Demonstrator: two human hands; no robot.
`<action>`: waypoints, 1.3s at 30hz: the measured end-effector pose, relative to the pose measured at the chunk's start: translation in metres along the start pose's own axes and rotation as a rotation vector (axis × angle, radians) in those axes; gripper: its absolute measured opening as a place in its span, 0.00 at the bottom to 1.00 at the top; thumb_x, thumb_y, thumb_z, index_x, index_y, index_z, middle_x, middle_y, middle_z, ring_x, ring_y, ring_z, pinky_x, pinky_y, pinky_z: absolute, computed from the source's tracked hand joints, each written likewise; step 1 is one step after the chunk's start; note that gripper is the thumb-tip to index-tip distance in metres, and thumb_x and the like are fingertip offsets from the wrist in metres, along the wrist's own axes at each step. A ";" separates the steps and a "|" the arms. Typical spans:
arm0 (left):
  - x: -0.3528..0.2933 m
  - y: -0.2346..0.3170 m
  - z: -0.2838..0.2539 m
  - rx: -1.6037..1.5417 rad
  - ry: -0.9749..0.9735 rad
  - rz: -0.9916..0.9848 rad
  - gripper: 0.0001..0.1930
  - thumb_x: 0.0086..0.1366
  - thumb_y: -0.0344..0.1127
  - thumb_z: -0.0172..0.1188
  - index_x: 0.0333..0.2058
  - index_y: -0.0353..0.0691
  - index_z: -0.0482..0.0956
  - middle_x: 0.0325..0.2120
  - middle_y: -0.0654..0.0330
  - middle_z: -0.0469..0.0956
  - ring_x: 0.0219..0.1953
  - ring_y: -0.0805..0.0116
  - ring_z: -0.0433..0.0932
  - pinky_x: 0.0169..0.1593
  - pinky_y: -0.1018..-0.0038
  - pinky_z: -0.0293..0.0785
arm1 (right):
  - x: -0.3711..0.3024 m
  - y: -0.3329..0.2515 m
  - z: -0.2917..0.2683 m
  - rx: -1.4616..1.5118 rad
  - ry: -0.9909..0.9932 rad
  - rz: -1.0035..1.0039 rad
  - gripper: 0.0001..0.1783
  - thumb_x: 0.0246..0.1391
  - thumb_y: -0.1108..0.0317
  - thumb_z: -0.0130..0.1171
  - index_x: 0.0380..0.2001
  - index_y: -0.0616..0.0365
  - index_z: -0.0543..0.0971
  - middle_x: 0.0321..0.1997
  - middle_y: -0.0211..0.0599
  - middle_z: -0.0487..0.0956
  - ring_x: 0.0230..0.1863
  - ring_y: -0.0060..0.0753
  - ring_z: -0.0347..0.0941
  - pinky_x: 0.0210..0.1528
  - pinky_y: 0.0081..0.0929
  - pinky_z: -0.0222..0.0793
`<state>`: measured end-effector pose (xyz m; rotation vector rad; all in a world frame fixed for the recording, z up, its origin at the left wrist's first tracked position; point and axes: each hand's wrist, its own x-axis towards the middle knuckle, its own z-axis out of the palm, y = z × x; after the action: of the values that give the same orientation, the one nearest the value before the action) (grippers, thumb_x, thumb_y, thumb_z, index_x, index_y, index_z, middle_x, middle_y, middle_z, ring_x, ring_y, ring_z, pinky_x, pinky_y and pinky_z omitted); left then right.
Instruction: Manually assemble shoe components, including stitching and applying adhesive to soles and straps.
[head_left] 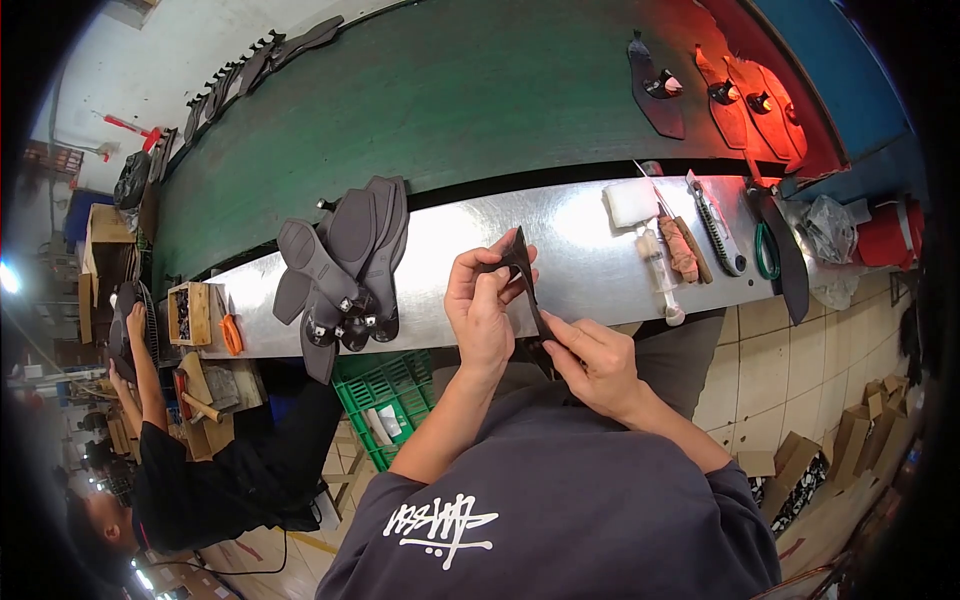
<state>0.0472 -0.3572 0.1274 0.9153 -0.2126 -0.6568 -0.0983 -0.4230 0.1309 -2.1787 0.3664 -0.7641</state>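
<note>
Over the near edge of the metal bench, my left hand pinches the far end of a dark sandal sole between thumb and fingers. My right hand grips its near end. The sole is turned almost edge-on to me, so its faces barely show. To the left on the bench lies a pile of dark grey sandal soles, several with black knobs and shiny metal pieces on them. Some overhang the bench edge.
At right on the metal bench lie a white block, a pink-wrapped tool and green-handled scissors. Sandals sit under red light on the green belt. A green crate stands below; a co-worker works at left.
</note>
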 end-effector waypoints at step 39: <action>0.006 -0.010 -0.039 0.077 0.095 -0.212 0.25 0.71 0.61 0.39 0.36 0.45 0.73 0.28 0.63 0.76 0.30 0.74 0.73 0.33 0.77 0.68 | 0.078 0.157 -0.102 -0.646 0.135 0.250 0.13 0.52 0.68 0.58 0.39 0.63 0.80 0.35 0.46 0.80 0.35 0.45 0.78 0.39 0.37 0.72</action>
<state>0.0647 -0.3395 0.0948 1.0496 -0.0566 -0.8029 -0.1038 -0.6228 0.0962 -2.5993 1.0544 -0.7165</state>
